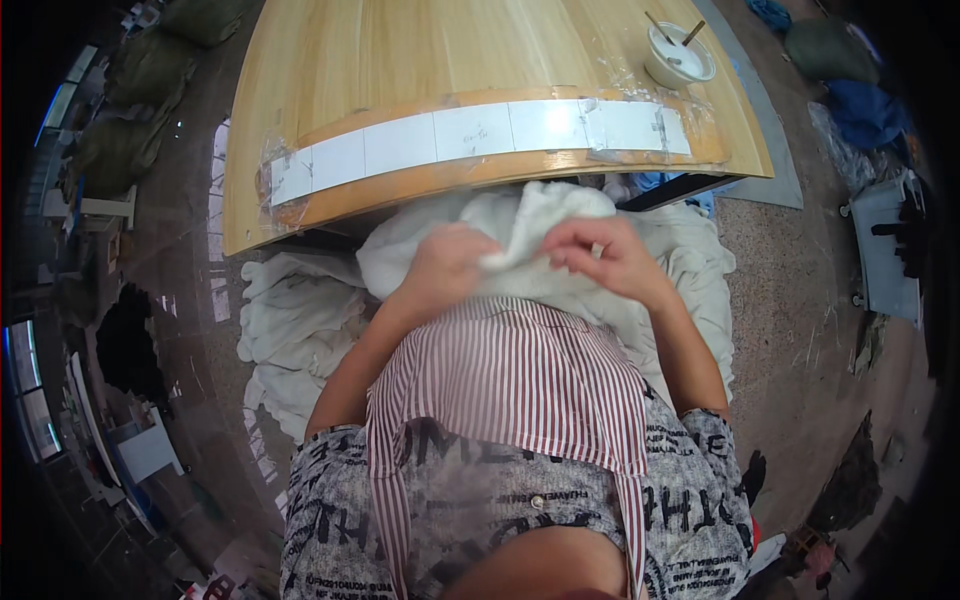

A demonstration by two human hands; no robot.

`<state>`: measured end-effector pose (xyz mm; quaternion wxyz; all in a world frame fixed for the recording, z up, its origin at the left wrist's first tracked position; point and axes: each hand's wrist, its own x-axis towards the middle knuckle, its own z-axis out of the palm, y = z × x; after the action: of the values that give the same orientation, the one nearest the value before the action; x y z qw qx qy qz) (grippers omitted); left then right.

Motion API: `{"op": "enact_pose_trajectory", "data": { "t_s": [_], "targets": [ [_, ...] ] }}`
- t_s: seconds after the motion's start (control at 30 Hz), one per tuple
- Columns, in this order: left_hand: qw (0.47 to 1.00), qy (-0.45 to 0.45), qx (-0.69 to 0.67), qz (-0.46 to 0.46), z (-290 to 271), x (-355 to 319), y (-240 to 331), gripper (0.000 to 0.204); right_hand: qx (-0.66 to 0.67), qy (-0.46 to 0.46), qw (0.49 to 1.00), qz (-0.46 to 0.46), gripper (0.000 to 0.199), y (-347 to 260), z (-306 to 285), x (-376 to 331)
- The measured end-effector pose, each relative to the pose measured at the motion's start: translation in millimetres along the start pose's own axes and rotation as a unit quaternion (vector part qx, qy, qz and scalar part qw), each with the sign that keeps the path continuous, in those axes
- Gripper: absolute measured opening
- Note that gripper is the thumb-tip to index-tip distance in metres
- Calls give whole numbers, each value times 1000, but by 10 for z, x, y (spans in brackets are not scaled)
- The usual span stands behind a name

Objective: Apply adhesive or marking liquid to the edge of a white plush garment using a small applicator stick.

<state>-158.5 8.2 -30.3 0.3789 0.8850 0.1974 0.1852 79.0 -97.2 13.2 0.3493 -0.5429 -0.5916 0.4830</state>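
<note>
Frame centre: white plush fabric (570,203), apparently being adjusted, between blurred left hand (448,265) and half-curled right hand (608,255), grips indeterminable; continuing probably calls for a steady pinch.

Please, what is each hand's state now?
Left hand: blurred, curled by the white cloth; grip cannot be told.
Right hand: loosely curled; grip unclear.

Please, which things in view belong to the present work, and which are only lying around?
Seemingly in use:
left hand
right hand
white cloth at both hands

Seemingly just lying about:
bowl with two sticks
black heap at left
blue bundle at right
</note>
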Motion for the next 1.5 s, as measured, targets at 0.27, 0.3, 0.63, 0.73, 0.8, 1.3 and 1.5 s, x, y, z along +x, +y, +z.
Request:
{"op": "enact_pose_trajectory", "data": {
  "t_s": [0.27,0.3,0.63,0.73,0.8,1.3,1.5],
  "targets": [
    [887,-97,-408,195,-867,-391,602,34,-166,-178,970,-12,46,118,-32,621],
    [901,-20,-395,178,-1075,-543,646,29,-173,-204,964,-9,50,167,-12,577],
    [951,-140,195,-196,-853,-786,258,29,169,4,971,167,30,-174,45,469],
    [986,130,33,-99,-871,-382,358,38,179,-47,980,76,31,-399,48,491],
    [990,118,-32,-76,-696,-29,537,36,213,-71,971,82,31,-498,-3,492],
    [818,275,-483,-150,-2089,-469,473,23,-49,297,954,14,16,-560,-1165,-319],
    [813,215,-454,-295,-1817,-767,-302,25,119,208,969,54,16,-294,-976,217]
  ]
}}
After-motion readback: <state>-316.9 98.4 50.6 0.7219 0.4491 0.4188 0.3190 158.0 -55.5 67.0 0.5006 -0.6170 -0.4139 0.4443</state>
